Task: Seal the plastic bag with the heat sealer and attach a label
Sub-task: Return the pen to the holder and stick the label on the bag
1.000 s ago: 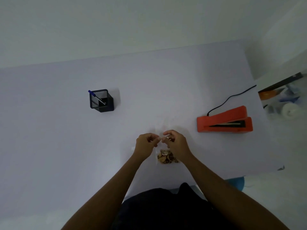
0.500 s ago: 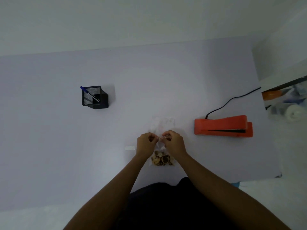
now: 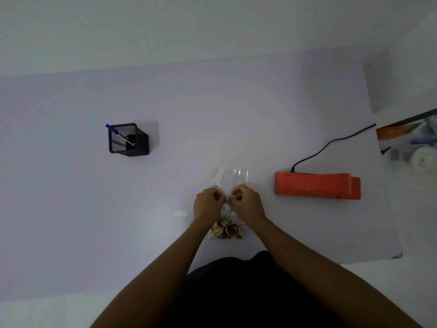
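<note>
A clear plastic bag [image 3: 230, 177] lies flat on the table, its top end pointing away from me. Brown dried pieces [image 3: 226, 230] fill its near end. My left hand [image 3: 207, 205] and my right hand [image 3: 248, 204] meet fingertip to fingertip over the bag's middle. Together they pinch a small white piece [image 3: 227, 197]; I cannot tell whether it touches the bag. A small white label strip [image 3: 180, 213] lies on the table just left of my left hand. The orange heat sealer [image 3: 316, 188] sits shut to the right, apart from the bag.
A black mesh pen holder [image 3: 128, 140] with a blue pen stands at the left. The sealer's black cord [image 3: 331, 143] runs off the table's right edge. Beyond that edge is a cluttered shelf [image 3: 411, 138]. The table's near edge is at my body.
Both hands have stayed together, pinching the small white piece. The clear top of the bag now shows beyond them. The camera has tilted slightly.
</note>
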